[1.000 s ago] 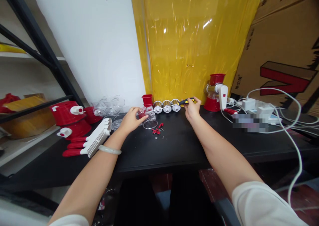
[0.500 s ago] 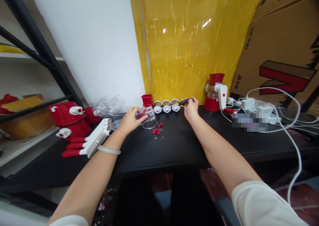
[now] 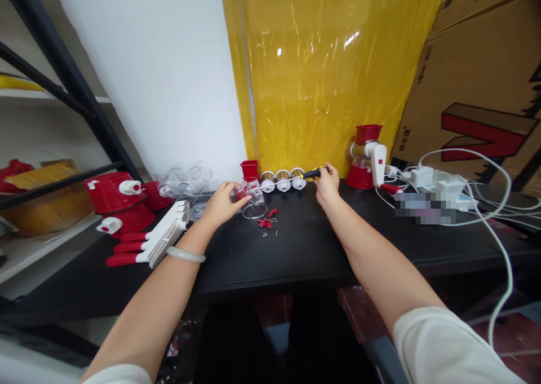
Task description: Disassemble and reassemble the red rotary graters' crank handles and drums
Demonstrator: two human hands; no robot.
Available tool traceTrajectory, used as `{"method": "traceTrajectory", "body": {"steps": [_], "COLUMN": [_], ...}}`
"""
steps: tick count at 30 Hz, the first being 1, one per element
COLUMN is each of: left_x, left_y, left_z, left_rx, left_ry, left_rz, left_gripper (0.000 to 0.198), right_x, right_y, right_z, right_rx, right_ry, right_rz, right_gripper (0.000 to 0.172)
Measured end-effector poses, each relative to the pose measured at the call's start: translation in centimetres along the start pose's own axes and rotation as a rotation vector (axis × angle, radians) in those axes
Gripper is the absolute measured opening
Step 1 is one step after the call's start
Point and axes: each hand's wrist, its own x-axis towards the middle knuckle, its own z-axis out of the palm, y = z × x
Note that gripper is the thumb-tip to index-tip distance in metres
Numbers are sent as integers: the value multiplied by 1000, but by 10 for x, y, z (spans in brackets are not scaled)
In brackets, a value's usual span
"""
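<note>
Little change vs. a sec ago: R hand still closed on screwdriver, wrist rolled slightly, tip at clear plastic part gripped by L hand on tabletop, prob. mid-turn.

Bright, even light fills the scene. The white wall is nearly washed out, and the yellow plastic sheet carries small glare spots. The black table reads dark and swallows shadows. The left hand and right hand are sharp. Wide-angle distortion bends the shelf frame at the left edge, and a pixelated patch sits on the right.
</note>
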Motion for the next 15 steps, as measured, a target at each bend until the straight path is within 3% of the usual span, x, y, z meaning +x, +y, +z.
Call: {"method": "traceTrajectory", "body": {"steps": [11, 15], "left_x": [1, 0], "left_y": [-3, -2], "left_z": [1, 1], "left_rx": [-2, -2], "left_ry": [3, 3], "left_rz": [7, 4], "left_gripper": [46, 46], "right_x": [-6, -13], "right_y": [-7, -10], "right_z": [1, 3], "right_rx": [45, 51], "right_ry": [-37, -31], "right_rz": [82, 68], "right_gripper": [21, 31]}}
